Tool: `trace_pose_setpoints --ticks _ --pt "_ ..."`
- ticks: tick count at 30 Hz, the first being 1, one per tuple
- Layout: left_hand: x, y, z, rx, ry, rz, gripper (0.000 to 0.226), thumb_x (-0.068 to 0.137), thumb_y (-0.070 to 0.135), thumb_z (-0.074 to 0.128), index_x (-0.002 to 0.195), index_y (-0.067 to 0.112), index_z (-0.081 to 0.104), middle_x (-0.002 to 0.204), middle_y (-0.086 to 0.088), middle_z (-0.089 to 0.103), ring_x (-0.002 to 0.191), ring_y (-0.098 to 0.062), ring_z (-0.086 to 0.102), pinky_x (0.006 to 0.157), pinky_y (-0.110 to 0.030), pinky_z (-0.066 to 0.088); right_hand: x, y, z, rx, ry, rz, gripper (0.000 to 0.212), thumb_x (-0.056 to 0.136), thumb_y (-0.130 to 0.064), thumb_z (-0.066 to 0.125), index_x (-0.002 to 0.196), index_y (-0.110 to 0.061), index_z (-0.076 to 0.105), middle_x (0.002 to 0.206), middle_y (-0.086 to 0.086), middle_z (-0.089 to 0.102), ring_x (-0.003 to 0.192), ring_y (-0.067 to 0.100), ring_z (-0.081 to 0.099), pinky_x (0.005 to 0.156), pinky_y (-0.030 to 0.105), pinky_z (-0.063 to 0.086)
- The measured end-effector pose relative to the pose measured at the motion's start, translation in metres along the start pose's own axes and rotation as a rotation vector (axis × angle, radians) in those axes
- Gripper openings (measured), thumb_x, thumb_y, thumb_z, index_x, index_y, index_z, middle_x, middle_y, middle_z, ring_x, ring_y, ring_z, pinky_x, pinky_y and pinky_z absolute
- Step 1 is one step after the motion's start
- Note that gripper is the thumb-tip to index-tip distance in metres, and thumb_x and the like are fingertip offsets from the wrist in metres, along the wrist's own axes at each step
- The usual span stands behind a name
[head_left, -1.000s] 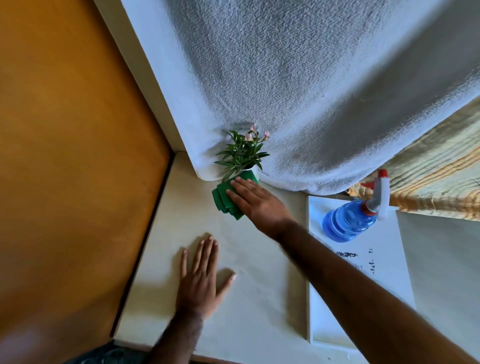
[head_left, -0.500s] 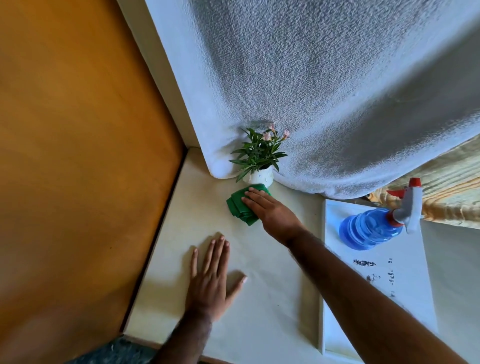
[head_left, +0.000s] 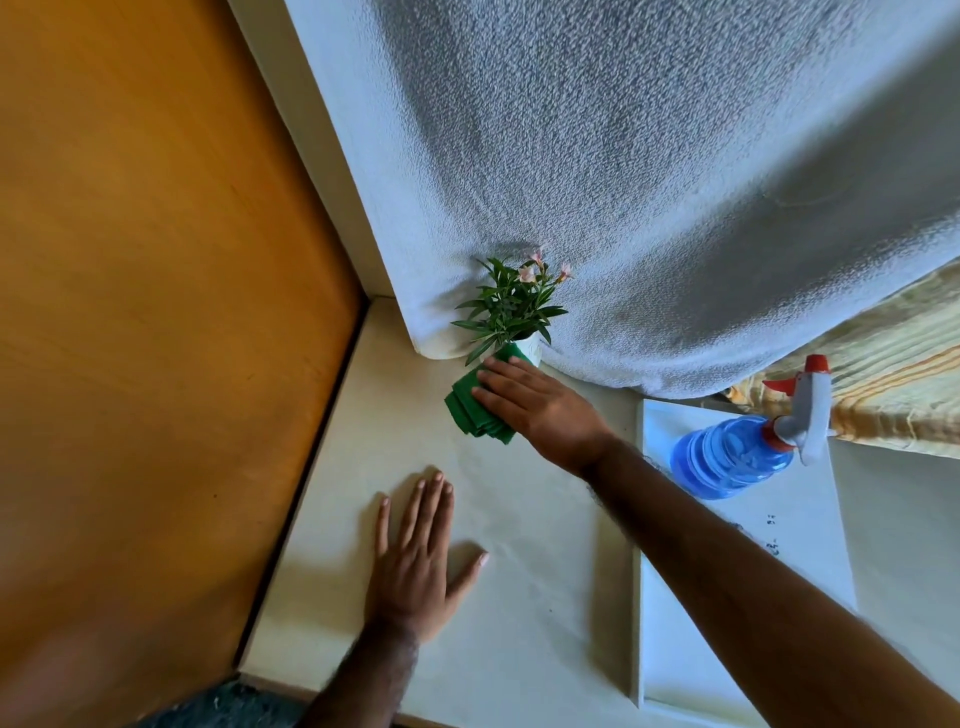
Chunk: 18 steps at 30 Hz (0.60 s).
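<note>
A folded green cloth lies on the cream tabletop, right against a small white pot holding a green plant with pink flowers. My right hand presses flat on the cloth with straight fingers, its fingertips near the pot's base. My left hand rests flat on the tabletop, fingers spread, nearer to me and to the left of the cloth.
A blue spray bottle with a grey and red trigger lies on a white board at the right. A white textured wall rises behind the plant. An orange wooden panel borders the table's left edge.
My right hand has slid the green cloth back up against the plant pot, after pulling it slightly away half a second ago. My left hand has stayed flat on the table.
</note>
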<state>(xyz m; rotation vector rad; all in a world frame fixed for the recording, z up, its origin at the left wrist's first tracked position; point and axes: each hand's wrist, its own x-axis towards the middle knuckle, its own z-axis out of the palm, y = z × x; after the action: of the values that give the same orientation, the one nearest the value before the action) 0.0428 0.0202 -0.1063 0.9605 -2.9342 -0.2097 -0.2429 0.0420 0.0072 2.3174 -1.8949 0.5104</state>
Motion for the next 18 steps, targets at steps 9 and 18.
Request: trace_pose_setpoints --ticks 9,18 --pt "0.001 0.0 0.0 0.014 -0.031 -0.008 0.1 0.095 0.08 0.037 0.166 0.014 0.017 0.178 -0.005 0.015 0.164 -0.024 0.016 0.128 -0.065 0.023 -0.015 0.002 0.014 0.119 -0.077 0.215 0.05 0.09 0.009 0.035 0.128 0.004 0.067 0.136 0.024 0.064 0.131 0.044 0.057 0.106 0.06 0.048" --pt "0.001 0.001 -0.003 0.015 -0.037 -0.017 0.098 0.096 0.079 0.035 0.166 0.013 0.018 0.177 -0.006 0.018 0.163 -0.024 0.019 0.127 -0.065 0.027 0.005 0.0 -0.001 0.056 -0.037 0.136 0.048 0.094 0.0 0.032 0.124 0.004 0.07 0.13 0.023 0.068 0.125 0.042 0.062 0.107 0.056 0.048"
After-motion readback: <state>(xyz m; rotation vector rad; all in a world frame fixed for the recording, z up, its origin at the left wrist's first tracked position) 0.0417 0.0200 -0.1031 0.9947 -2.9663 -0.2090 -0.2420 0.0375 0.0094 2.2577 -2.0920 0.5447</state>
